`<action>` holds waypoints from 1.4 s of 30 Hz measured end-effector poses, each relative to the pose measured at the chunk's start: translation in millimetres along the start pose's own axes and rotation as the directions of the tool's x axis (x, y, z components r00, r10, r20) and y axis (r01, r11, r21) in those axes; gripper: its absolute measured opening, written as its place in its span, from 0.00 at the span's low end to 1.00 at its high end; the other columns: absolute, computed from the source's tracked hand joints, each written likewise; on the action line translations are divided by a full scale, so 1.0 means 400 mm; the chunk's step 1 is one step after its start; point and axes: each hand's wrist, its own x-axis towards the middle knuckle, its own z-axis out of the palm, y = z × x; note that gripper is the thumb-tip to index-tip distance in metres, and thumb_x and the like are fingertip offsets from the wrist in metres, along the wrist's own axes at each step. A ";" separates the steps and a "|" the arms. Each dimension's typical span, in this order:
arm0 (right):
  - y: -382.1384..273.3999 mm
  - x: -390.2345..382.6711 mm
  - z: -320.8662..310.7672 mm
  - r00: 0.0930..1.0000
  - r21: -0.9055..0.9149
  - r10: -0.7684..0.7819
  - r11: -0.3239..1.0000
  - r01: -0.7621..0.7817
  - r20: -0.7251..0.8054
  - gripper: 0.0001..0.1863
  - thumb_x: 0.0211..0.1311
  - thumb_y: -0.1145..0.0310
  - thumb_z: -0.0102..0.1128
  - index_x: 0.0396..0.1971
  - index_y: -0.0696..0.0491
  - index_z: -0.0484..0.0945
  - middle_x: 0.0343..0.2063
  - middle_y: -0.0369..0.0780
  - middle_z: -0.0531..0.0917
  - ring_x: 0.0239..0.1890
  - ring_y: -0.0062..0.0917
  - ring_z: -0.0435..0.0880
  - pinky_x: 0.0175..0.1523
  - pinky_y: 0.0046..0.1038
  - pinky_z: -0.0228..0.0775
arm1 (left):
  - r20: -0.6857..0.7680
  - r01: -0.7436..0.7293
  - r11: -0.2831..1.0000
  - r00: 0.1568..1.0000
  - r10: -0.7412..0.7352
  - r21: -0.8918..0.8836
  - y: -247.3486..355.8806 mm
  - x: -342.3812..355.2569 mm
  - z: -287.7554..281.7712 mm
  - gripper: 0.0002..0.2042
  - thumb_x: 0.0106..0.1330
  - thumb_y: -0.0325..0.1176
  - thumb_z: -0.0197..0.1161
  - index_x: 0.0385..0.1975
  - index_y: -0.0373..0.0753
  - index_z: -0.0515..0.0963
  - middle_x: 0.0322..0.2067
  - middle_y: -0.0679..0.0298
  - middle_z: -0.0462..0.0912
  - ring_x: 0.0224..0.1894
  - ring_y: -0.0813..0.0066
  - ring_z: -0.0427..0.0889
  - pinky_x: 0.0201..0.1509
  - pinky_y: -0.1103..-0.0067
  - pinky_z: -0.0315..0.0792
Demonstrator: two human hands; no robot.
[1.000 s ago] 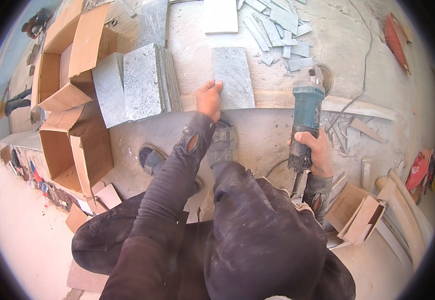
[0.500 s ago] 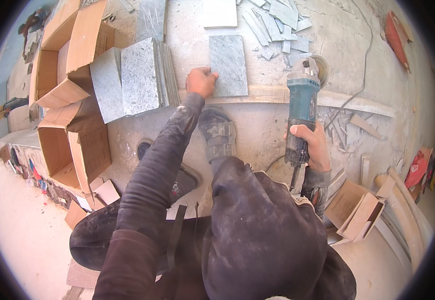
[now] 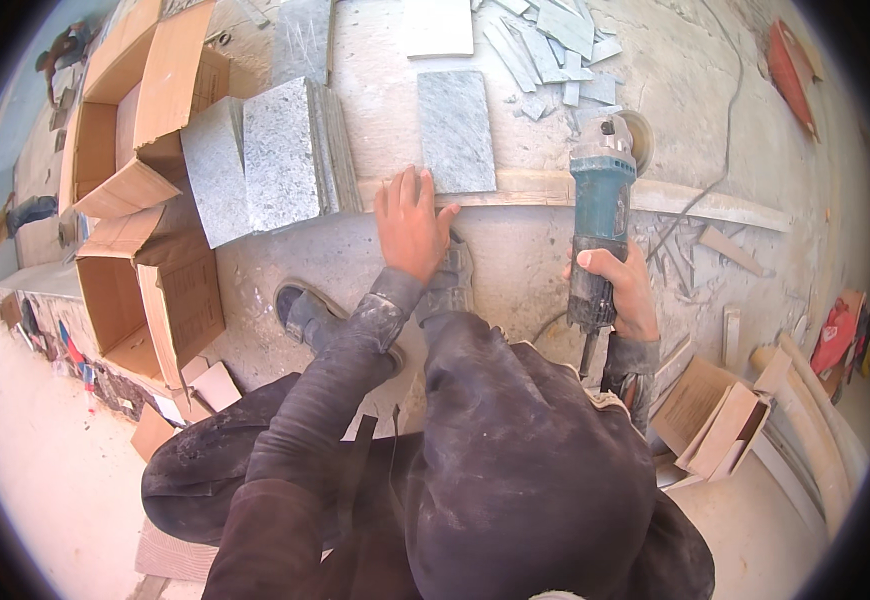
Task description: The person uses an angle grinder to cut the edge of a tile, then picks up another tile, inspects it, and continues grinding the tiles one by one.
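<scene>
My right hand (image 3: 623, 290) is wrapped round the body of a teal and black angle grinder (image 3: 601, 200), whose round disc (image 3: 637, 140) points away from me at the far end. A grey stone tile (image 3: 456, 132) lies flat on the ground ahead, its near edge along a wooden strip (image 3: 530, 190). My left hand (image 3: 413, 225) is open, palm down, fingers stretched out at the strip just short of the tile's near left corner. It holds nothing. Left of that hand leans a stack of grey stone tiles (image 3: 283, 158).
Open cardboard boxes (image 3: 120, 310) stand at the left. Thin cut stone strips (image 3: 555, 50) lie in a heap beyond the tile, beside a pale tile (image 3: 439, 27). A power cord (image 3: 720, 180) curves along the right. Another cardboard box (image 3: 710, 420) sits at the lower right. People show at the far left.
My left hand has let go of the tile's left edge and drawn back toward me, its fingers now spread. The grinder and tile stay nearly where they were.
</scene>
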 end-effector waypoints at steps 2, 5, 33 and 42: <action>-0.001 -0.002 0.001 1.000 0.006 0.007 1.000 -0.007 -0.016 0.18 0.51 0.66 0.68 0.39 0.58 0.75 0.27 0.41 0.83 0.27 0.22 0.83 0.33 0.23 0.75 | 0.020 0.006 1.000 1.000 -0.007 0.028 0.004 -0.002 -0.004 0.33 0.67 0.51 0.64 0.63 0.31 0.71 0.65 0.42 0.68 0.69 0.47 0.65 0.72 0.51 0.56; -0.006 -0.004 0.002 0.999 -0.013 0.019 1.000 -0.019 -0.035 0.18 0.50 0.66 0.68 0.39 0.58 0.75 0.26 0.42 0.83 0.27 0.22 0.83 0.32 0.23 0.75 | 0.029 -0.007 0.996 1.000 0.004 0.085 0.009 0.018 0.007 0.36 0.69 0.58 0.59 0.66 0.32 0.69 0.68 0.40 0.64 0.73 0.46 0.59 0.74 0.49 0.51; -0.022 0.006 -0.021 0.995 -0.049 0.044 0.998 -0.048 -0.085 0.22 0.48 0.64 0.69 0.41 0.60 0.76 0.28 0.41 0.83 0.27 0.24 0.83 0.34 0.24 0.76 | 0.225 -0.441 0.878 0.889 0.399 0.185 0.048 0.275 0.072 0.39 0.72 0.65 0.45 0.67 0.34 0.70 0.70 0.57 0.67 0.75 0.59 0.58 0.77 0.51 0.51; -0.023 0.005 -0.023 0.995 -0.063 0.046 0.997 -0.051 -0.083 0.21 0.50 0.64 0.68 0.40 0.61 0.77 0.26 0.43 0.84 0.27 0.24 0.83 0.34 0.24 0.76 | 0.210 -0.340 0.917 0.931 0.298 0.208 0.033 0.383 0.109 0.40 0.73 0.67 0.39 0.69 0.36 0.67 0.72 0.59 0.63 0.77 0.61 0.53 0.78 0.52 0.46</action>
